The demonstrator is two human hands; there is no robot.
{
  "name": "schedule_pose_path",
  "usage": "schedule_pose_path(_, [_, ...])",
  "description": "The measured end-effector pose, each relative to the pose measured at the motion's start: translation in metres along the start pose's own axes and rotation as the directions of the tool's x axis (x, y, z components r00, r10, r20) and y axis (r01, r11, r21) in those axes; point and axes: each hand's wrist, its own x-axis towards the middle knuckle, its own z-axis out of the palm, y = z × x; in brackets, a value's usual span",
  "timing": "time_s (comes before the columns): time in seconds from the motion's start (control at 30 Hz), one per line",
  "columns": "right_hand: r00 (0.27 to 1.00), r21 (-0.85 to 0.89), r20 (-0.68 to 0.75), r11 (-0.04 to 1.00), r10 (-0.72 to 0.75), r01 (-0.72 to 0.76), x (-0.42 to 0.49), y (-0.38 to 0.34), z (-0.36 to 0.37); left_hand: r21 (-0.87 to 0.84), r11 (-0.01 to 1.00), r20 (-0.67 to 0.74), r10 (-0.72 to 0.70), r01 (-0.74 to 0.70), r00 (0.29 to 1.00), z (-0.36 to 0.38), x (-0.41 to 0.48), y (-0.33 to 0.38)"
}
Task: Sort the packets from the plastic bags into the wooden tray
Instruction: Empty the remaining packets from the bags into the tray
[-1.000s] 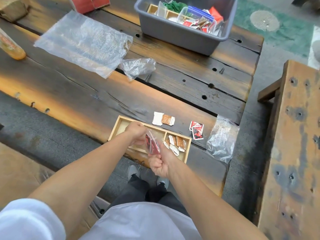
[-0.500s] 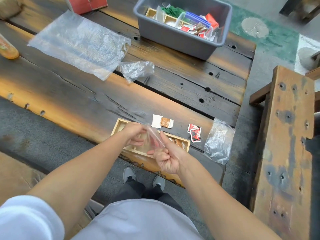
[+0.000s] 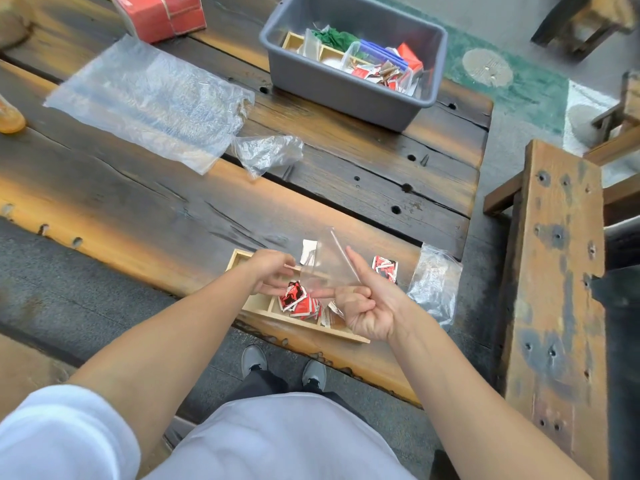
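A weathered plank counter [image 3: 173, 216] outdoors serves as the sorting station. A person in a white top stands against it, grey shoes [image 3: 254, 360] just under its edge. Both arms reach over a wooden tray [image 3: 298, 323] set right at the near edge, apparently for easy reach.

The right hand [image 3: 367, 306] holds a small clear bag [image 3: 329, 265] tilted above the tray. Its thumb and curled fingers pinch the bag's lower corner, and the index finger stretches up along the plastic. The tilt looks meant to let the contents drop. The left hand [image 3: 273, 273], fingers mostly straight, meets the bag's left corner; whether it pinches the plastic cannot be told.

The bag appears empty, and a heap of red packets [image 3: 298, 301] lies in the tray's middle compartment directly beneath it. Brown-and-white packets [image 3: 330, 315] show in the compartment to the right, half hidden by the right hand.

Just beyond the tray, loose packets [image 3: 384, 268] lie on the counter, seemingly awaiting their turn, near a crumpled bag [image 3: 434, 289]. Farther off rest a smaller crumpled bag [image 3: 266, 154] and a large flat plastic sheet [image 3: 149, 102]. Towards the far edge, a grey tub [image 3: 349, 95] holds more packets, and a red carton [image 3: 162, 12] stands well to its left.
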Motion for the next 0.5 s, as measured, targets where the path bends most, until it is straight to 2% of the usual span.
schedule_pose_path(0.07, [0.999, -0.07, 0.02, 0.997, -0.025, 0.026, -0.003, -0.007, -0.001, -0.044, 0.999, 0.081, -0.013, 0.017, 0.997, 0.002, -0.001, 0.01])
schedule_pose_path(0.17, [0.994, -0.374, -0.019, 0.922, -0.111, 0.096, -0.003, -0.015, 0.002, -0.191, 0.974, 0.3, -0.057, 0.118, 0.952, 0.005, -0.006, 0.028])
schedule_pose_path(0.2, [0.984, -0.519, -0.053, 0.847, -0.172, 0.12, -0.003, -0.017, 0.003, -0.22, 0.963, 0.376, -0.064, 0.156, 0.925, 0.004, -0.006, 0.034])
schedule_pose_path(0.23, [0.964, -0.674, -0.083, 0.727, -0.252, 0.131, -0.003, -0.018, 0.004, -0.24, 0.952, 0.456, -0.063, 0.191, 0.888, 0.004, -0.005, 0.041])
schedule_pose_path(0.27, [0.933, -0.818, -0.107, 0.565, -0.343, 0.114, -0.003, -0.019, 0.006, -0.246, 0.947, 0.51, -0.056, 0.208, 0.858, 0.003, -0.005, 0.047])
schedule_pose_path(0.33, [0.853, -0.972, -0.108, 0.236, -0.511, 0.018, 0.001, -0.021, 0.008, -0.266, 0.936, 0.562, -0.042, 0.229, 0.826, 0.002, -0.004, 0.058])
schedule_pose_path(0.37, [0.826, -0.99, -0.09, 0.14, -0.557, -0.014, 0.004, -0.021, 0.008, -0.281, 0.932, 0.543, -0.04, 0.227, 0.839, 0.002, -0.004, 0.064])
schedule_pose_path(0.4, [0.808, -0.995, -0.079, 0.092, -0.584, -0.031, 0.009, -0.021, 0.008, -0.282, 0.938, 0.503, -0.033, 0.2, 0.864, 0.001, -0.004, 0.068])
schedule_pose_path(0.5, [0.774, -0.996, -0.087, 0.049, -0.627, -0.072, 0.023, -0.018, 0.008, -0.175, 0.982, 0.46, 0.013, 0.076, 0.888, 0.001, -0.002, 0.075])
